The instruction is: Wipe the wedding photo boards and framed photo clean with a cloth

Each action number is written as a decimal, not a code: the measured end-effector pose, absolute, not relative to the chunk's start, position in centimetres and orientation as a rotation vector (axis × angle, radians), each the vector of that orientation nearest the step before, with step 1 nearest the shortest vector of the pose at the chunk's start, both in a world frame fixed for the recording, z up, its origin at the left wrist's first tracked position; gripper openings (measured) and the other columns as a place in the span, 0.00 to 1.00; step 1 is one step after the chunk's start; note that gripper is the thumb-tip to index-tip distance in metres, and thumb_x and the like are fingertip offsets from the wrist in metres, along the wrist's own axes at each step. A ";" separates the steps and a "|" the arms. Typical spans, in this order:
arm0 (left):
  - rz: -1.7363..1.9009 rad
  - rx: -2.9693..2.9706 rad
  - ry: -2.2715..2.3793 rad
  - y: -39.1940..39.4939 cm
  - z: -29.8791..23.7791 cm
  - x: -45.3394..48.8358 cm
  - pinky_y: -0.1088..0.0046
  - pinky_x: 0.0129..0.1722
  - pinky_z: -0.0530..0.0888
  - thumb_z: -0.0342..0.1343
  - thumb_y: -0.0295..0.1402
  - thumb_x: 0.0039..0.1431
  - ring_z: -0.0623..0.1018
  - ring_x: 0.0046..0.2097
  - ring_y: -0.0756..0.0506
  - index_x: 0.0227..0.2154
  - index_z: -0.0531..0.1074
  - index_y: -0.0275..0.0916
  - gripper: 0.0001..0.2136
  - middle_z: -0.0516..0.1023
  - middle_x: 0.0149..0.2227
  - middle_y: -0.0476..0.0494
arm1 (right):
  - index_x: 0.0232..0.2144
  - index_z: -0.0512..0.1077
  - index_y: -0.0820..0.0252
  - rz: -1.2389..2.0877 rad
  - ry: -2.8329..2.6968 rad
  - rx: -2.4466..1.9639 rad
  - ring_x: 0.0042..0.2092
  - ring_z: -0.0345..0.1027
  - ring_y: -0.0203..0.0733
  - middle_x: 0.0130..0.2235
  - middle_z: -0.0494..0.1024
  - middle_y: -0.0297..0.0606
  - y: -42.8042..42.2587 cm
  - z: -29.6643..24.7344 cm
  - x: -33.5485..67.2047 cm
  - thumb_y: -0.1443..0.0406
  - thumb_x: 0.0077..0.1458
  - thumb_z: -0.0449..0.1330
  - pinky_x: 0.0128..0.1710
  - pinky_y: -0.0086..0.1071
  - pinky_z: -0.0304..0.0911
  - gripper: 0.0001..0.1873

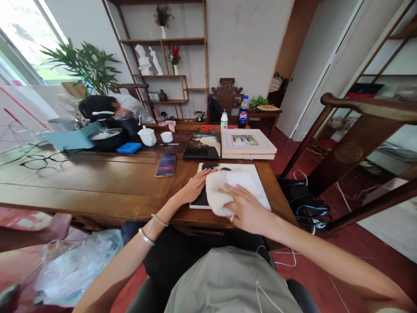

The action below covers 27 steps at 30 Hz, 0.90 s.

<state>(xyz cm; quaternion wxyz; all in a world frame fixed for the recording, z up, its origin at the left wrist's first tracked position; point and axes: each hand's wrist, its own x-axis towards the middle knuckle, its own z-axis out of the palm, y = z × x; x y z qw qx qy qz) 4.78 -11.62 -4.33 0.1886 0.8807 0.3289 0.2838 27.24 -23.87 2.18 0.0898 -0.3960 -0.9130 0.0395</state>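
A white-bordered picture [252, 176] lies flat on the wooden table [107, 182] near its front right corner. A fluffy white cloth [224, 184] rests on top of it. My right hand [246, 206] lies flat on the cloth, fingers stretched out, pressing it down. My left hand [195, 187] rests with fingers extended on the picture's left edge, next to the cloth.
Two stacked framed pictures [248, 143] and a dark picture [202, 145] lie behind. A phone [166, 164], glasses [42, 161], pots [107, 137], a white teapot [147, 135] and bottles [243, 112] are on the table. Another person sits at the far left. A black bag [301, 198] lies on the floor right.
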 end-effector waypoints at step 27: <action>0.782 2.481 0.940 -11.6 -4.2 4.8 0.58 0.64 0.54 0.38 0.34 0.66 0.55 0.65 0.44 0.60 0.59 0.38 0.21 0.58 0.64 0.41 | 0.41 0.76 0.60 -0.080 -2.611 -1.288 0.59 0.56 0.57 0.56 0.68 0.48 -22.5 2.2 25.8 0.64 0.51 0.58 0.55 0.45 0.55 0.15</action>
